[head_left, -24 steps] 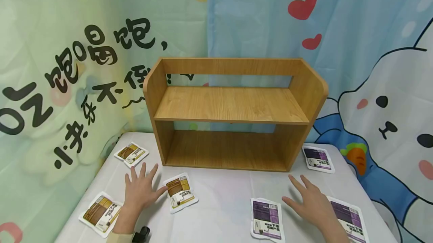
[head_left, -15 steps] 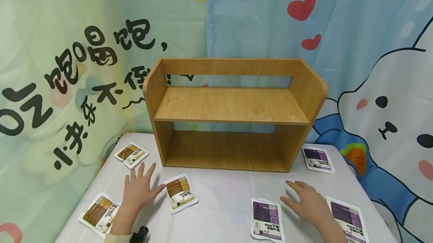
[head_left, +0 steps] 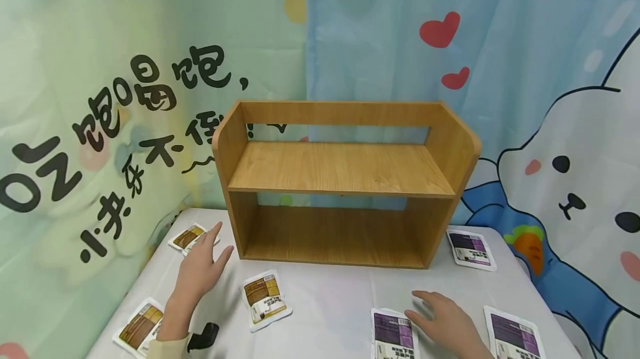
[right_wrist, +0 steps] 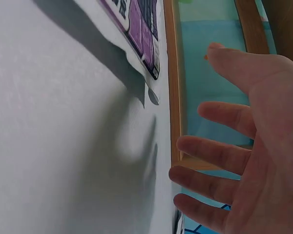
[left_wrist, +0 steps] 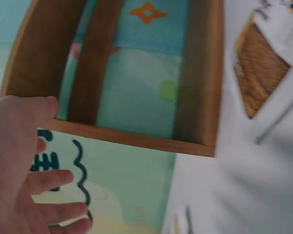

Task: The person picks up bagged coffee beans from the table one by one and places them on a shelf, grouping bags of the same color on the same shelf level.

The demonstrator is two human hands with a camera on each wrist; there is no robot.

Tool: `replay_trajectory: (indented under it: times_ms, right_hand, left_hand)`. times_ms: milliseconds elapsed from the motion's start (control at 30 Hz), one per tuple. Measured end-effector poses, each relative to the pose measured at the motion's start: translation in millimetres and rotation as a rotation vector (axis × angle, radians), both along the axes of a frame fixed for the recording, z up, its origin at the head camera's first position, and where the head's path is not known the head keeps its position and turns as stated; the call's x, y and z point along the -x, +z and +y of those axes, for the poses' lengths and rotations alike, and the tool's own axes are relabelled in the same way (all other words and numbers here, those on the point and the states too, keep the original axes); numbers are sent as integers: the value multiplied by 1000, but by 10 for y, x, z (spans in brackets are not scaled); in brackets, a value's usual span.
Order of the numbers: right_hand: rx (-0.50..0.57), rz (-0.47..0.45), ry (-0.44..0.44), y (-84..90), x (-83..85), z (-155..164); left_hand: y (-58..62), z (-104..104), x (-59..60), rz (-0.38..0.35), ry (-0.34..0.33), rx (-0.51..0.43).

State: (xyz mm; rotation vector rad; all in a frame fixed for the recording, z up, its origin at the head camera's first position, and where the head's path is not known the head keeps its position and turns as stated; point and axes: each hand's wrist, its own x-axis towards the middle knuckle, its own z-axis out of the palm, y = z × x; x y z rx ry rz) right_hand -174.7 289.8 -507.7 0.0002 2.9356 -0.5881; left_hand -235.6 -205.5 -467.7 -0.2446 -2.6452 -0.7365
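While both hands are held spread and empty, the left hand is seen at lower left just short of the brown packet lying slantwise, the right hand beside the purple packet; the wooden shelf holds nothing.

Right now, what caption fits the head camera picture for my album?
Two open hands, left hand and right hand, hover over snack packets before an empty wooden shelf.
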Motion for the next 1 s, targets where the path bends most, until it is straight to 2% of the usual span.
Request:
replay_trajectory:
  times_ms: [167, 300, 500, 667, 833, 1000]
  right_hand:
    - [23, -40, -19, 5, 11, -63]
    - [48, -90, -38, -8, -7, -117]
    - [38, -188, -59, -50, -70, -207]
    - [8, -195, -61, -70, -93, -264]
    - [-10, -185, -56, -93, -96, -295]
    - [-17, -200, -66, -114, -106, -313]
  left_hand:
    - [247, -4, 96, 93, -3, -86]
    - [505, 1, 173, 157, -2, -143]
    - [903, 39, 276, 219, -12, -152]
    - [1189, 85, 375, 276, -48, -177]
    - [1371, 100, 499, 311, -65, -205]
    - [1450, 100, 578, 297, -74, -229]
